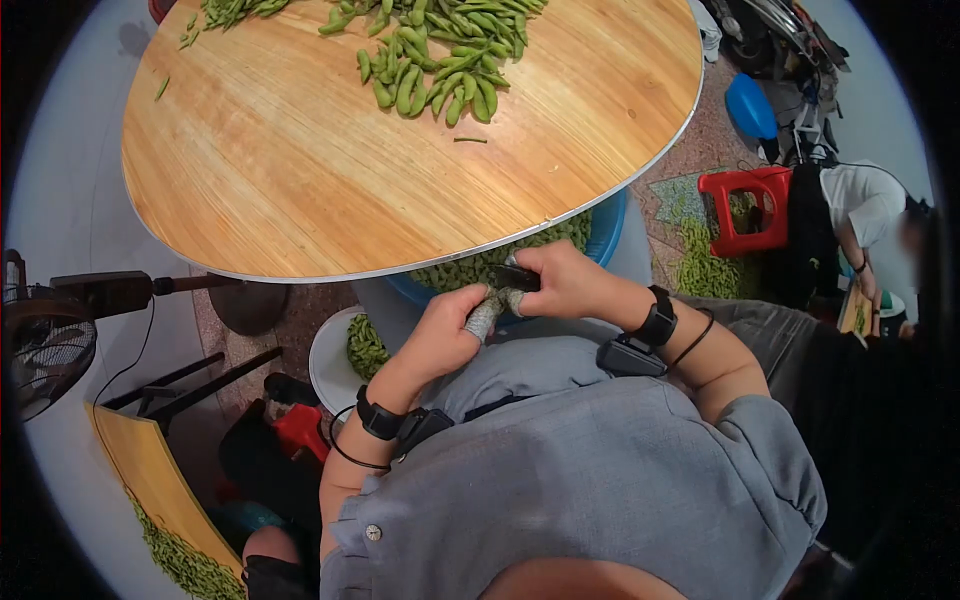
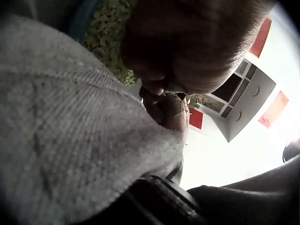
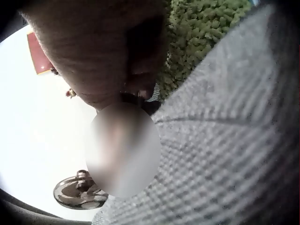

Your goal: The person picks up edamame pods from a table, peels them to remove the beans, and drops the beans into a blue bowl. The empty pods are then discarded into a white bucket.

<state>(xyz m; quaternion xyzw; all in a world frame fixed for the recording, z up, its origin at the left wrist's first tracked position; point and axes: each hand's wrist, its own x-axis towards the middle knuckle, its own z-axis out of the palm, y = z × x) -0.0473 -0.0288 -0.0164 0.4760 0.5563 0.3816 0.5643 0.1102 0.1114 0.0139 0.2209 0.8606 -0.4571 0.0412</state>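
Both hands meet close together over the blue basin (image 1: pixel 612 222) of green soybean pods (image 1: pixel 470 262), just in front of the round table's edge. My right hand (image 1: pixel 568 280) grips a small black-handled tool (image 1: pixel 518 277); its working end is hidden between the hands. Curled beside it, my left hand (image 1: pixel 445 328) pinches a green pod (image 1: pixel 497 296) at the fingertips, mostly covered by the fingers. A grey wrap (image 1: pixel 483 320) covers a finger of the left hand. In both wrist views the hands are dark, and grey cloth (image 2: pixel 70 131) fills much of the picture.
Soybean pods (image 1: pixel 440 70) lie heaped on the wooden table (image 1: pixel 300 170). A white bucket (image 1: pixel 322 362) with pods stands left, near a fan (image 1: pixel 50 345). At right are a red stool (image 1: pixel 745 210), pods on the floor (image 1: pixel 708 260) and another person (image 1: pixel 865 210).
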